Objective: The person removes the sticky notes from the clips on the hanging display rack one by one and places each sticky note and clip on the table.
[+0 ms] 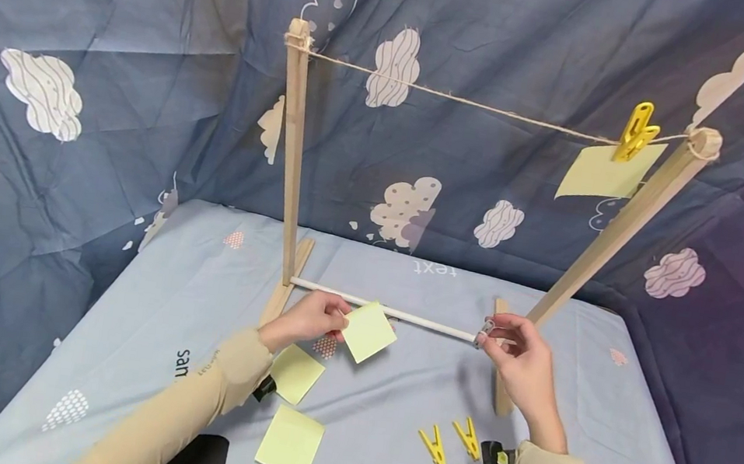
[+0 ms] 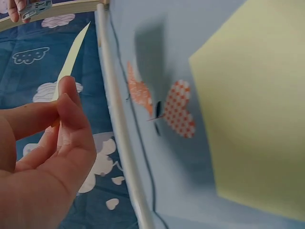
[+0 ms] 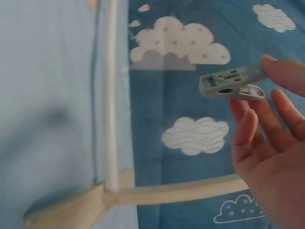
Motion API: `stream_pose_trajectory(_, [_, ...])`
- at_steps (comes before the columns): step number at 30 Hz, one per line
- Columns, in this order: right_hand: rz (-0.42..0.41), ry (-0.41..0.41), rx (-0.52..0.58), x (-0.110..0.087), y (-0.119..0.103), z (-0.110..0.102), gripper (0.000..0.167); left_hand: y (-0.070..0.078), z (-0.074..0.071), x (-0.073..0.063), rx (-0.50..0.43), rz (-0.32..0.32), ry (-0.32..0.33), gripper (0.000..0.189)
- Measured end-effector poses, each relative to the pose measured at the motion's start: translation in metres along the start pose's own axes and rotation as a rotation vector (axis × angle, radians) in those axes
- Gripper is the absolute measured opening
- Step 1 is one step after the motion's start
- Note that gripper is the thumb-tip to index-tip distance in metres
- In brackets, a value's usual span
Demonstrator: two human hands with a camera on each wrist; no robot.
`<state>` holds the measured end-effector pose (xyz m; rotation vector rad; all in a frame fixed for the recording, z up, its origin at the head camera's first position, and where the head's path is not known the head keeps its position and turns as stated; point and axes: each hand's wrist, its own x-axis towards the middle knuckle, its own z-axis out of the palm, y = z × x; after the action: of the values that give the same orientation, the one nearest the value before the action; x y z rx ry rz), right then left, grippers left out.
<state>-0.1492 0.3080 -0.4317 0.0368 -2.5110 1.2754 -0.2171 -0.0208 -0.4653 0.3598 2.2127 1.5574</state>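
Note:
My left hand (image 1: pixel 313 317) pinches a pale yellow sticky note (image 1: pixel 369 332) by its edge, above the bed-like surface. In the left wrist view that note (image 2: pixel 71 59) is seen nearly edge-on between thumb and fingers. My right hand (image 1: pixel 524 362) grips a grey clothespin (image 3: pixel 231 83) by its handle end, near the frame's right post. A yellow clothespin (image 1: pixel 637 134) clips another yellow note (image 1: pixel 607 173) to the twine (image 1: pixel 460 100), close to the right post. Two more notes, an upper one (image 1: pixel 297 373) and a lower one (image 1: pixel 290 443), lie below my left hand.
Two small yellow clothespins (image 1: pixel 434 447) lie near my right wrist. The wooden frame has a left post (image 1: pixel 292 159), a right post (image 1: pixel 614 236) and a white bar (image 1: pixel 430 323) low between them. Dark blue cloud-patterned cloth (image 1: pixel 157 39) hangs behind.

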Motion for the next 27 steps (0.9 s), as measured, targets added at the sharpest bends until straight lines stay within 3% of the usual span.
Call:
stream_pose_trajectory(8, [-0.015,-0.118,-0.132,-0.007,0.019,0.006,0.036,-0.01,0.008,0.005,0.063,-0.074,0.008,0.017])
stream_pose_trajectory(20, [0.003,-0.267,-0.254,-0.013,0.035,0.014,0.029,-0.018,0.014,0.008,0.216,-0.064,0.029,0.016])
stream_pose_trajectory(27, [0.034,-0.347,-0.316,-0.013,0.038,0.02,0.029,-0.018,0.017,0.008,0.33,-0.007,0.052,0.017])
